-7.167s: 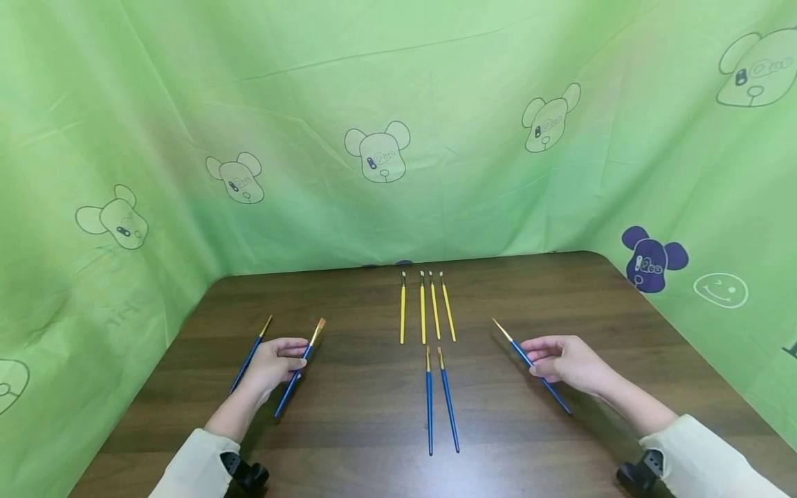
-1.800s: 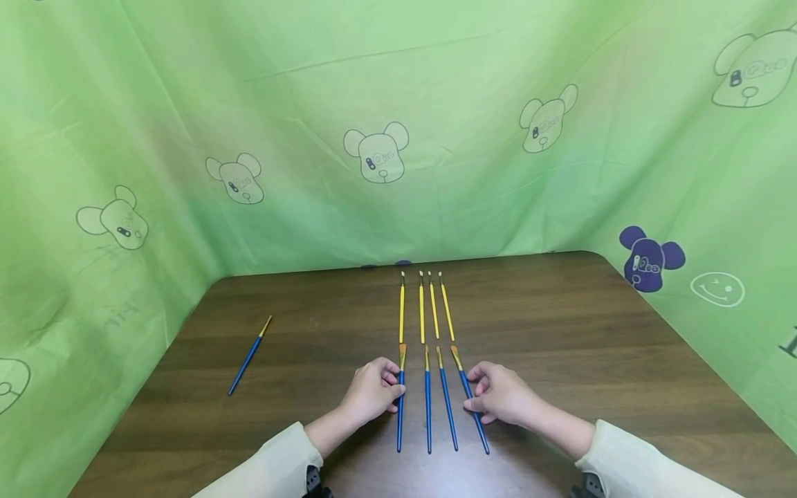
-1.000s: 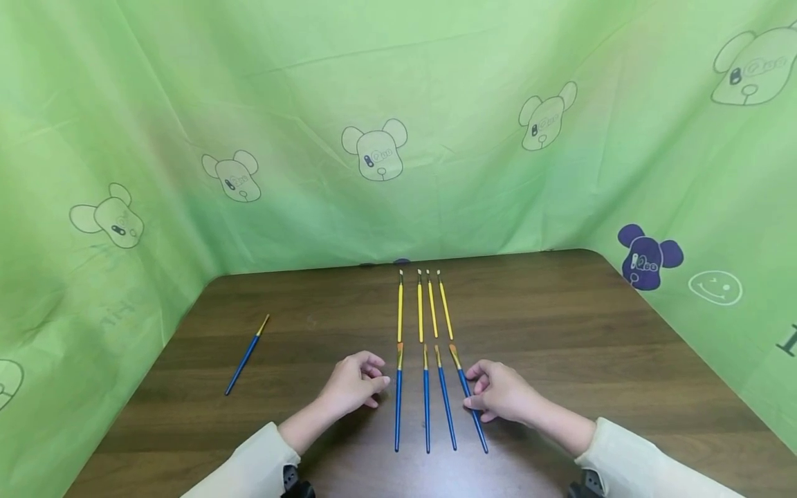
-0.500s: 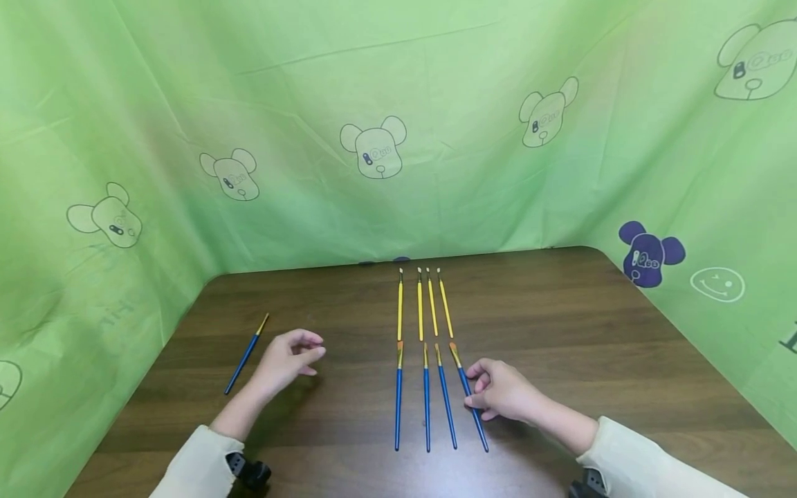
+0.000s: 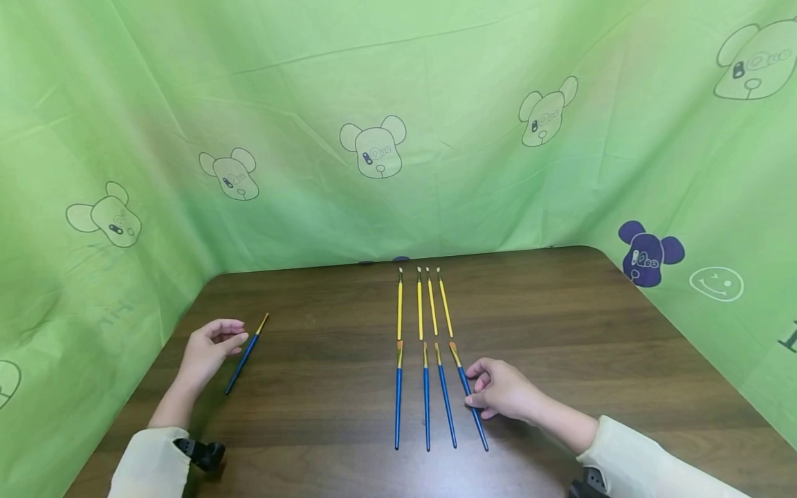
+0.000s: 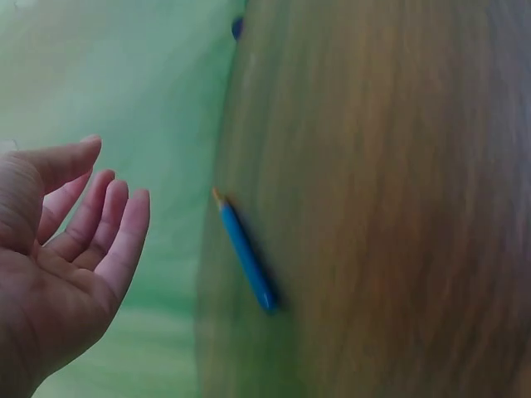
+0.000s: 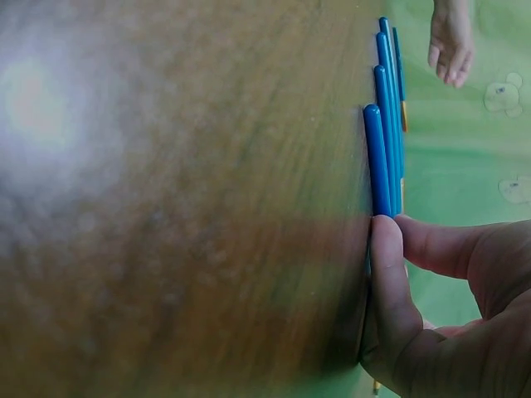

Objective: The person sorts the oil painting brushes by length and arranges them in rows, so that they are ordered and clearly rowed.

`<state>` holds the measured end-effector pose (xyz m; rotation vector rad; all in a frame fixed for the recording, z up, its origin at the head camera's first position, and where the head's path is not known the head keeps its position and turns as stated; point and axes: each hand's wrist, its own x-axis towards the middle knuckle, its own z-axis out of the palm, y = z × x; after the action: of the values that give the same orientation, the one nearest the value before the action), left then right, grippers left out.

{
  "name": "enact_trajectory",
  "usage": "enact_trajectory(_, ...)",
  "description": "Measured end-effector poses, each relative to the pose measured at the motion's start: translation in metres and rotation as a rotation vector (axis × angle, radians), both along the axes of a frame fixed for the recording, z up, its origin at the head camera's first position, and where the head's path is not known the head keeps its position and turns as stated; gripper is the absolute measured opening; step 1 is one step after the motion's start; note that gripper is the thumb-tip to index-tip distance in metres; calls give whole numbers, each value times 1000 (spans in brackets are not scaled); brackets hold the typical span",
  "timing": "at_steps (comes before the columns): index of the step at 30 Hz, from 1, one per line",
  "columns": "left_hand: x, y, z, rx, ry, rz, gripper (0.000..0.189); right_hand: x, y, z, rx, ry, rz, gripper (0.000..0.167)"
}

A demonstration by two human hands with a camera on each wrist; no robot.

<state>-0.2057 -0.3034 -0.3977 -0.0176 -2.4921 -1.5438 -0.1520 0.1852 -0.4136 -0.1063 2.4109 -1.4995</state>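
At the table's left side, a lone blue paintbrush (image 5: pixel 247 360) lies slanted. My left hand (image 5: pixel 208 349) hovers just left of it with loosely bent fingers and nothing in them; in the left wrist view a gap separates that hand (image 6: pixel 75 240) from the brush (image 6: pixel 246 257). My right hand (image 5: pixel 506 391) pinches the handle of the rightmost blue paintbrush (image 5: pixel 459 365) of a front row, between thumb and fingers. In the right wrist view this brush's handle end (image 7: pixel 377 157) sticks out past the thumb. Beside it lie three more blue paintbrushes (image 5: pixel 427 408), bristles pointing away.
Behind the blue row, several thin yellow-handled tools (image 5: pixel 420 311) with small pale tips lie side by side. The brown wooden table (image 5: pixel 560 311) ends at a green curtain (image 5: pixel 299 207) printed with bear faces, at the back and both sides.
Over the earlier frames both hands brought a blue paintbrush to the front row. The left hand has since let go of its brush and moved left. The right hand stays on its brush.
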Motion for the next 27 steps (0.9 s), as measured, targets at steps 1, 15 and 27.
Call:
enact_trajectory(1,0,-3,-1,-27,5,8,30,0,0,0,-2,0,1,38)
enact_trajectory(15,0,-12,-20,-370,-64,29,30,1,0,1,-14,2,10,37)
enact_trajectory(27,-9,-15,-28,-283,-105,37,34,1,0,1,-14,-1,5,36)
